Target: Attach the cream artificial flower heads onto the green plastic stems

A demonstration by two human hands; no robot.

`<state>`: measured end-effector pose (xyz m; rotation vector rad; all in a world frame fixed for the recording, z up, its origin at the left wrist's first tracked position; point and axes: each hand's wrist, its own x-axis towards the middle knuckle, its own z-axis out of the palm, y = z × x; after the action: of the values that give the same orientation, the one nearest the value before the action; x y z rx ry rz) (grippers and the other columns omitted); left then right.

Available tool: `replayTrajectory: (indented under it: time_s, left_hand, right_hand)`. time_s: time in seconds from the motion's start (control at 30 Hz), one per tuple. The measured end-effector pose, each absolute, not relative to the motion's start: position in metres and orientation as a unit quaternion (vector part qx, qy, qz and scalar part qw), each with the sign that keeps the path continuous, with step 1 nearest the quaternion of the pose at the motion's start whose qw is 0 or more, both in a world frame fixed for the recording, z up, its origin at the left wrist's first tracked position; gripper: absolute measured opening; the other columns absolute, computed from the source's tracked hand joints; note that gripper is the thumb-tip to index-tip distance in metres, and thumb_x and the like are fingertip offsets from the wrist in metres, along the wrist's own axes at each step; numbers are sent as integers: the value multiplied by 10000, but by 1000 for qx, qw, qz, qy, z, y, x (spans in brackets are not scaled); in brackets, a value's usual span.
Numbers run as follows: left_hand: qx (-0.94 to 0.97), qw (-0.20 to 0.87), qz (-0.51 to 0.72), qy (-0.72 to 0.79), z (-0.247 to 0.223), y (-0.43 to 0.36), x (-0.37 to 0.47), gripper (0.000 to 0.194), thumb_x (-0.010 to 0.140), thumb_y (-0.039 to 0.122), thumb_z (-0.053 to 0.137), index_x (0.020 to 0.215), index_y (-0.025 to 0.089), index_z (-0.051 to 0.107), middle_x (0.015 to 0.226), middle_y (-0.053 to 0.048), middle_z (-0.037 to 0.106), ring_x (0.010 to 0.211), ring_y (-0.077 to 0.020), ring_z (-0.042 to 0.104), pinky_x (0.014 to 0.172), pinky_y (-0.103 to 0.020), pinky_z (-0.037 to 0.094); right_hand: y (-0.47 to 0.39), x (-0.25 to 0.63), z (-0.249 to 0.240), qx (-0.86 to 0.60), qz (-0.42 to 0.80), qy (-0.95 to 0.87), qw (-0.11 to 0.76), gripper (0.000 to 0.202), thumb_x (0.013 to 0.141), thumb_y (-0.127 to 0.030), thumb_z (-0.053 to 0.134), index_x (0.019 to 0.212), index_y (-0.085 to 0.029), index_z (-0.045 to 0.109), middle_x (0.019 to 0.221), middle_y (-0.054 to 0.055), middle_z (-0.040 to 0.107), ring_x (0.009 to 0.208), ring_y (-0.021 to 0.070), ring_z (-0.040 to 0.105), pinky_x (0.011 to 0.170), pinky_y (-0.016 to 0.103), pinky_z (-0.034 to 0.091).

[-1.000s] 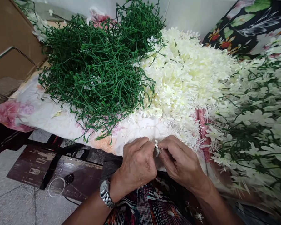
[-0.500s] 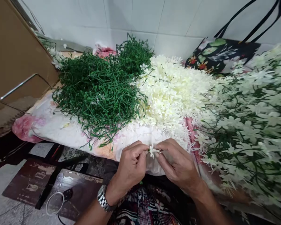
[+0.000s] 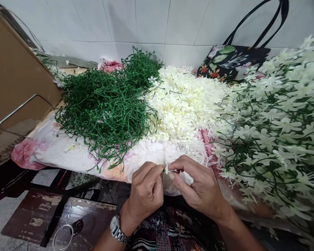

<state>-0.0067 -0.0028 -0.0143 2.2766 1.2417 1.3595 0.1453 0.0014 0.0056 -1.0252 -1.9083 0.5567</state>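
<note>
One small white flower [image 3: 166, 168] is held over the floral cloth [image 3: 157, 150], near its front edge: the left hand [image 3: 146, 188] pinches its green tip [image 3: 164, 170], the right hand [image 3: 200, 184] its pale strands [image 3: 171, 170]. Beyond lie tangled green stems [image 3: 107, 104] and loose white blossoms [image 3: 179, 104]; stemmed white flowers [image 3: 273, 134] spread at right.

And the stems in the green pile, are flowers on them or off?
Mostly off: the green pile shows bare, tangled stems. Whether the few white bits there are attached, I cannot tell.
</note>
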Motion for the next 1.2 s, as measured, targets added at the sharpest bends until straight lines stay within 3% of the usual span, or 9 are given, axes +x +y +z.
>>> replayTrajectory:
  time_s: [0.37, 0.77, 1.2]
  left_hand:
    - [772, 99, 467, 420, -19, -4, -6, 219, 799, -21, 458, 888, 120, 600, 645, -51, 589, 587, -136, 526, 526, -243, 459]
    - [761, 141, 451, 445, -14, 1, -2, 225, 821, 14, 429, 762, 135, 609, 601, -28, 554, 564, -127, 510, 507, -227, 424]
    - [753, 138, 452, 458, -18, 6, -1, 257, 813, 17, 405, 700, 159, 587, 557, -8, 518, 530, -123, 489, 492, -220, 407]
  right_hand:
    - [5, 149, 1, -421, 332, -728, 428, 87, 848, -122, 523, 818, -188, 570, 702, -36, 557, 637, 66, 516, 597, 160, 429]
    - [5, 143, -1, -447, 204, -762, 422, 114, 828, -77, 481, 767, -158, 532, 639, -22, 513, 557, 74, 486, 541, 179, 413]
    - [13, 134, -16, -423, 153, -775, 445, 160, 827, -44, 428, 791, -182, 499, 623, -15, 475, 540, 100, 462, 482, 202, 404]
